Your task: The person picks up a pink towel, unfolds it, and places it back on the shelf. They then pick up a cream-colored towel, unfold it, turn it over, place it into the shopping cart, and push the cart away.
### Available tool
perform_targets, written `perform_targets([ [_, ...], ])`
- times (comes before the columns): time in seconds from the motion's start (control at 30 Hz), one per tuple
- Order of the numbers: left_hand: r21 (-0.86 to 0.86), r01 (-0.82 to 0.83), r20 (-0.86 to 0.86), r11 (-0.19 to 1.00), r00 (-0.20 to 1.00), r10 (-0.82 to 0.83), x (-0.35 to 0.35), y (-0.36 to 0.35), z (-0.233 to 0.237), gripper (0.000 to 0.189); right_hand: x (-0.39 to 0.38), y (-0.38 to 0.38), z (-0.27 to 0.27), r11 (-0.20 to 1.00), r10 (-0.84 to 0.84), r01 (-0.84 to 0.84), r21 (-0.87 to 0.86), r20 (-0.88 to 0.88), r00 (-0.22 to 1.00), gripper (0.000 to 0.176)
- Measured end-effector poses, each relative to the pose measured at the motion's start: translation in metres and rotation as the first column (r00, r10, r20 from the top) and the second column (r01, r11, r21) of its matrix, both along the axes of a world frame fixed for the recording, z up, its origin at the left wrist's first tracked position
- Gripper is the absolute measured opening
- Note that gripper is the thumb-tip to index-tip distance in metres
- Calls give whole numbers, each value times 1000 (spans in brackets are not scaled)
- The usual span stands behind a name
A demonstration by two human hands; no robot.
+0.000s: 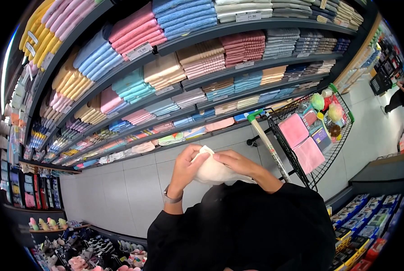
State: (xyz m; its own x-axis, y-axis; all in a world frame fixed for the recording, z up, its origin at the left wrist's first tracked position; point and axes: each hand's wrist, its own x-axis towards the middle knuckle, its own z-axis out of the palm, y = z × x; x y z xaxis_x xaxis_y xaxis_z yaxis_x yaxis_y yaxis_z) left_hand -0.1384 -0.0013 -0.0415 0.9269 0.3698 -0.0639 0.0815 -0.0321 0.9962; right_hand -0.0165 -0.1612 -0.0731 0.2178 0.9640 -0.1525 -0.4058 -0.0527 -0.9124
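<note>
Black sleeves (pixel 242 226) fill the foreground. Just beyond them a small cream cloth (pixel 215 174), soft and crumpled with one corner poking up, is held at chest height above the pale floor tiles. The left hand (pixel 186 165), with a wristwatch (pixel 171 197), pinches its top edge; the right hand (pixel 238 163) grips its other side. To the right stands a wire cart (pixel 335 151) holding pink towels (pixel 301 140), and behind are shelves (pixel 256 25) of folded towels.

Dark shelves (pixel 278 23) stacked with folded towels (pixel 202 58), pale grey tile floor (pixel 129 189), wire cart (pixel 329 158) at right, slippers (pixel 78 262) low at left
</note>
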Motion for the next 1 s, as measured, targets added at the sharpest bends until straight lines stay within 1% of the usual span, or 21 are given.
perform_targets([
  [0.03, -1, -1, 0, 1000, 1000, 1, 0, -1, 0, 17, -1, 0, 1, 999, -19, 18, -27, -53, 998, 38],
  [0.1, 70, 8, -15, 998, 1000, -7, 1, -1, 0, 18, -2, 0, 2, 999, -40, 38, -29, -61, 997, 36],
  [0.13, 69, 8, -15, 998, 1000, -7, 1, -1, 0, 18, -2, 1, 2, 998, -60, 58, -31, -70, 996, 34],
  [0.17, 105, 16, -14, 994, 1000, -15, 1, -1, -1, 19, -4, 1, 3, 998, -61, 59, -32, -70, 996, 34],
  [0.2, 141, 26, -12, 990, 1000, -24, 1, -1, -1, 20, -6, 2, 4, 995, -101, 101, -12, -19, 995, 33],
  [0.23, 139, 28, -12, 990, 1000, -27, 2, -2, 0, 20, -9, 2, 4, 990, -143, 143, 10, 30, 989, 34],
  [0.3, 316, -22, 42, 948, 999, 9, 4, -9, 4, 22, -11, 1, 6, 984, -180, 179, 11, 46, 983, 33],
  [0.33, 313, -17, 45, 950, 999, 3, 4, -11, 6, 22, -12, 1, 7, 978, -211, 210, 16, 59, 976, 32],
  [0.4, 411, -42, 61, 911, 998, 19, 5, -14, 9, 29, -15, 0, 7, 970, -244, 244, 21, 70, 967, 31],
  [0.43, 407, -36, 65, 913, 998, 10, 3, -14, 7, 29, -16, 0, 8, 962, -272, 271, 28, 74, 959, 30],
  [0.5, 577, -100, 100, 811, 994, 51, 1, -14, 2, 37, -17, -2, 10, 959, -282, 282, 19, 78, 956, 29],
  [0.53, 573, -94, 103, 814, 994, 43, 3, -16, 2, 37, -18, -3, 11, 959, -283, 283, 14, 77, 956, 28],
  [0.57, 587, -148, 211, 796, 977, 27, 4, -19, 3, 38, -17, -4, 12, 957, -290, 290, 12, 81, 954, 28],
  [0.6, 594, -205, 315, 778, 949, 10, 5, -21, 4, 39, -18, -5, 14, 965, -263, 263, 3, 57, 963, 28],
  [0.7, 558, -197, 303, 806, 953, 22, 3, -25, 3, 38, -16, -6, 11, 979, -202, 202, 10, 11, 979, 28],
  [0.73, 559, -196, 304, 806, 952, 21, 2, -25, 0, 38, -16, -5, 10, 986, -165, 165, 26, -12, 986, 31],
  [0.77, 529, -220, 327, 820, 944, 43, 1, -24, -6, 37, -15, -6, 13, 986, -167, 167, 27, -11, 986, 31],
  [0.83, 498, -242, 349, 833, 935, 62, 0, -24, -16, 37, -14, -8, 21, 994, -110, 112, 15, -84, 990, 32],
  [0.93, 500, -249, 366, 830, 929, 58, -3, -24, -20, 37, -16, -8, 13, 994, -92, 97, 41, -116, 989, 32],
  [0.97, 474, -240, 360, 847, 931, 62, -3, -25, -19, 36, -16, -8, 11, 995, -90, 96, 42, -116, 989, 32],
  [1.0, 447, -231, 354, 864, 933, 67, -4, -26, -19, 35, -14, -10, 8, 997, -77, 77, -7, -151, 985, 33],
])
